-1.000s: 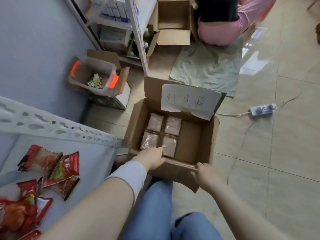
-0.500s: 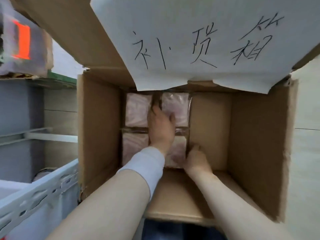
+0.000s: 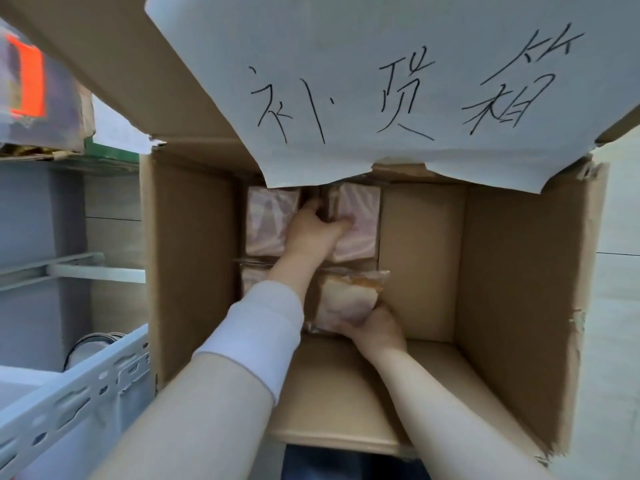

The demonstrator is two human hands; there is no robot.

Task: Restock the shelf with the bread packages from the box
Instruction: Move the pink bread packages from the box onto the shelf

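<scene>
An open cardboard box point(image 3: 519, 271) fills the view, with several clear-wrapped bread packages on its floor at the left. My left hand point(image 3: 313, 233) reaches deep into the box and curls its fingers around the left edge of the far right bread package point(image 3: 360, 223). Beside it lies the far left package point(image 3: 268, 220). My right hand point(image 3: 377, 329) grips the near right package point(image 3: 346, 299) from below and tilts it up off the floor. Another near package point(image 3: 251, 280) is mostly hidden by my left sleeve.
A white paper sheet with handwritten characters point(image 3: 398, 81) hangs from the box's back flap over the far packages. The white metal shelf rail point(image 3: 69, 393) runs along the lower left. An orange-marked plastic bin point(image 3: 27, 81) sits at upper left. The box's right half is bare cardboard.
The view has closed in on the box. Both hands went from the box's front rim down inside; the left hand slid to the far packages and the right hand lifted the near right package.
</scene>
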